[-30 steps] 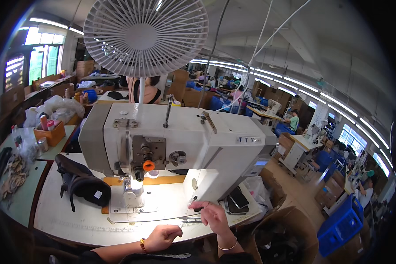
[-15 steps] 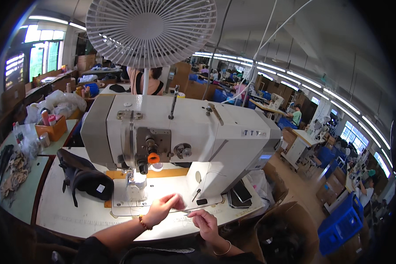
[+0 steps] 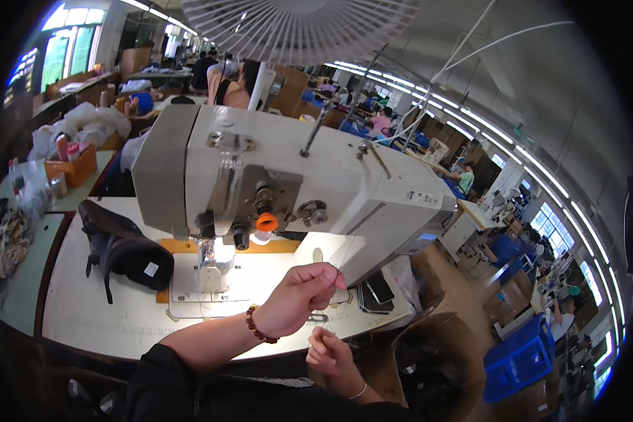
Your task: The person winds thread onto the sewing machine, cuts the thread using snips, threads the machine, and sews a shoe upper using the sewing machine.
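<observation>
My left hand (image 3: 304,299), with a beaded bracelet at the wrist, is raised over the front of the white sewing table (image 3: 119,330). Its fingers are pinched together on what looks like a thin thread (image 3: 347,246), faint against the machine. Just below it my right hand (image 3: 332,357) has its fingers curled closed; whatever they hold is too small to make out. Beyond my hands stands a large white sewing machine (image 3: 373,190), its lamp lighting the needle area (image 3: 216,254). A black bag-like piece (image 3: 123,250) lies left of the needle, touched by neither hand.
Dark flat phone-like items (image 3: 376,292) lie right of the machine's base. An open cardboard box (image 3: 436,366) with dark contents stands at the lower right, near a blue crate (image 3: 519,362). A side table (image 3: 24,306) adjoins on the left. A fan (image 3: 299,28) hangs overhead.
My left hand has risen and moved right, away from the table. My right hand stays low, now beneath it. The view has tilted and shifted; the black piece still lies there.
</observation>
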Tool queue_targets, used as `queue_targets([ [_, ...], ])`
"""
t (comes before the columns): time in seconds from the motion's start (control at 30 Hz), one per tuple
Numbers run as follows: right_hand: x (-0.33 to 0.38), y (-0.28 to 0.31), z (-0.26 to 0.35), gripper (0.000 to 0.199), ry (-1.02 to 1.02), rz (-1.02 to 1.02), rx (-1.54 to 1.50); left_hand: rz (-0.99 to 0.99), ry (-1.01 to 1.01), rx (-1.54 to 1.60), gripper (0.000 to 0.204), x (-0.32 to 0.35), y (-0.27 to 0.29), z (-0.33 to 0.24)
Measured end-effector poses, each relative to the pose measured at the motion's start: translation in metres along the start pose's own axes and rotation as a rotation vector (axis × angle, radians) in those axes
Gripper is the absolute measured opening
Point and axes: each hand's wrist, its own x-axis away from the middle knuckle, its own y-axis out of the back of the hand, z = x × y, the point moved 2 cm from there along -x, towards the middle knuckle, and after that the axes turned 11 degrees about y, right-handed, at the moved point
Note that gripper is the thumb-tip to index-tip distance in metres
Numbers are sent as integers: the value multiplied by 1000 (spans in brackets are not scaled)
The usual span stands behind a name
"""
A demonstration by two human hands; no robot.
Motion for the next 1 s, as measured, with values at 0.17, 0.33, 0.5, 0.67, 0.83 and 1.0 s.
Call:
queue_targets([
  [0.17, 5, 14, 68, 33, -189, -158, 665, -247, -123, -376, 27, 23, 3, -11],
  [0.33, -43, -126, 94, 18, 808, 182, 2309, -369, -389, -821, 18, 30, 18, -21],
  [0.5, -87, -252, 83, 23, 1192, 1158, 2655, -360, -975, -1682, 13, 31, -5, -31],
  [0.67, -119, -272, 96, 11, 573, 1439, 2682, -174, -1147, -1715, 14, 47, -12, -51],
  [0.83, -126, -279, 94, 3, 158, 1440, 2621, 275, -1083, -1692, 7, 48, -38, -61],
  [1.0, -146, -294, 98, 5, 74, 1380, 2874, 184, -821, -1769, 6, 32, -6, -53],
])
